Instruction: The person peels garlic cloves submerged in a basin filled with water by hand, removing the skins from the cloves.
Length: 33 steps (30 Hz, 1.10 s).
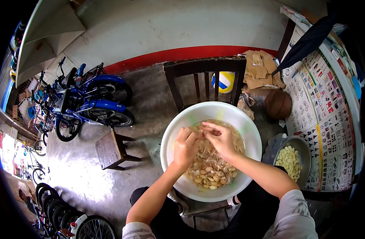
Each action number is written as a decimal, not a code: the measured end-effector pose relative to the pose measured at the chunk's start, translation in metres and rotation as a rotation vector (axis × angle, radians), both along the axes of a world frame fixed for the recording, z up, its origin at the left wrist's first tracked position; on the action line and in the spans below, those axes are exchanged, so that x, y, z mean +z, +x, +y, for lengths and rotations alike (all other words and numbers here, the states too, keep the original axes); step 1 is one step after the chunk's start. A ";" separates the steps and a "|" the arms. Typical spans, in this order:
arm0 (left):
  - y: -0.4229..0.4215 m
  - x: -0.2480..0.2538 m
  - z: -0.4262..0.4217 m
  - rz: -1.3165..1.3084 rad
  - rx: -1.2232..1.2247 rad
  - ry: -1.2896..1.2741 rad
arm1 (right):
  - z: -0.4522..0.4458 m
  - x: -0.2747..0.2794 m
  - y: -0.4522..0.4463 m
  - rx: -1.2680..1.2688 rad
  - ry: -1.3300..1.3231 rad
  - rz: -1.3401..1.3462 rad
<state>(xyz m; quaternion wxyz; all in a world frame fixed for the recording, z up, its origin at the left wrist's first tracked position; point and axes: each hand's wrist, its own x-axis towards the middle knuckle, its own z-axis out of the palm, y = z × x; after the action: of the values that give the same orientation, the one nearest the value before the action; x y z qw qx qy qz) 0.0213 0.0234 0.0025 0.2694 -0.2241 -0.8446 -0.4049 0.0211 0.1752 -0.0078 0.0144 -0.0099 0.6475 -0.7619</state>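
A large white basin (168,171) holds unpeeled garlic cloves (212,175) at its near side and loose papery skins (208,155) across the middle. Over the basin, my left hand (186,145) and my right hand (220,139) meet with bent, pinched fingers. Between their fingertips is a garlic clove, mostly hidden by the fingers. To the right, a metal bowl (308,157) contains many pale peeled cloves (289,161); neither hand touches it.
A dark wooden chair (204,65) stands behind the basin, a small wooden stool (113,149) to its left. A volleyball (223,82), flattened cardboard (260,69) and a basketball (278,104) lie beyond. Blue bicycles (99,95) are parked left; a poster-covered table side (322,111) borders the right.
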 end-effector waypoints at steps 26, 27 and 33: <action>-0.004 0.013 0.004 -0.622 0.006 0.273 | 0.007 0.012 -0.014 -0.056 0.232 0.262; -0.004 0.014 0.005 -0.623 0.005 0.273 | 0.006 0.012 -0.014 -0.057 0.232 0.262; -0.010 0.001 -0.004 -1.091 -0.124 0.927 | 0.005 0.011 -0.014 -0.055 0.250 0.355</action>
<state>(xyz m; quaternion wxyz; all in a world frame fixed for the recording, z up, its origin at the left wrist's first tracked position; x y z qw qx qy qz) 0.0117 0.0189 0.0030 -0.1470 0.1000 -0.5857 -0.7907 0.0066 0.1802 0.0028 -0.1194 -0.1243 0.7294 -0.6621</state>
